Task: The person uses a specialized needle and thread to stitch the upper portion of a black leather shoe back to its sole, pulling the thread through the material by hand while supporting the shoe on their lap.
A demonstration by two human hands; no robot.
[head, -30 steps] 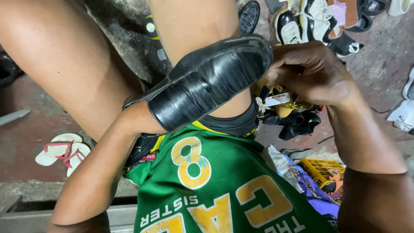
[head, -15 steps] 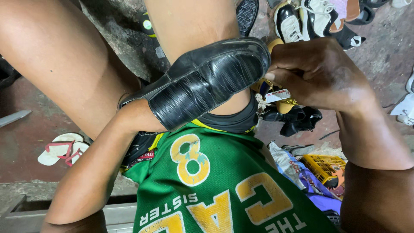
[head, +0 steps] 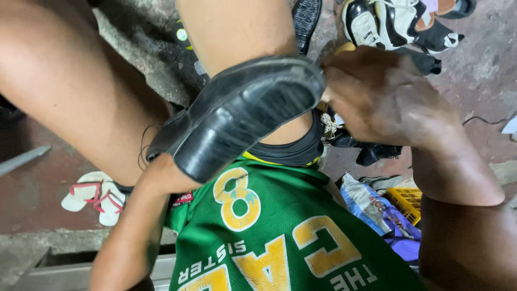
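Floor: rough grey concrete (head: 479, 70) at the top and right, a reddish-brown patch at the left, a concrete ledge along the bottom left.
Room: cluttered ground seen from above, between the person's bare legs; a green jersey (head: 280, 237) with yellow print fills the bottom middle.
Shoe in hand: one black shoe (head: 242, 113), sole up, lying tilted across the lap over the right thigh.
Left hand: hidden under the heel end of the shoe; its grip cannot be told, only the forearm shows.
Right hand (head: 377, 97): fingers curled narrow at the toe end of the shoe, touching its edge.
Sandals: two white ones with pink straps (head: 94, 196), side by side on the red floor, left.
Shoe pile: several black-and-white shoes (head: 388, 24) at the top right; exact count unclear.
Crate: one yellow crate (head: 406, 199), right, beside a plastic bag (head: 371, 207).
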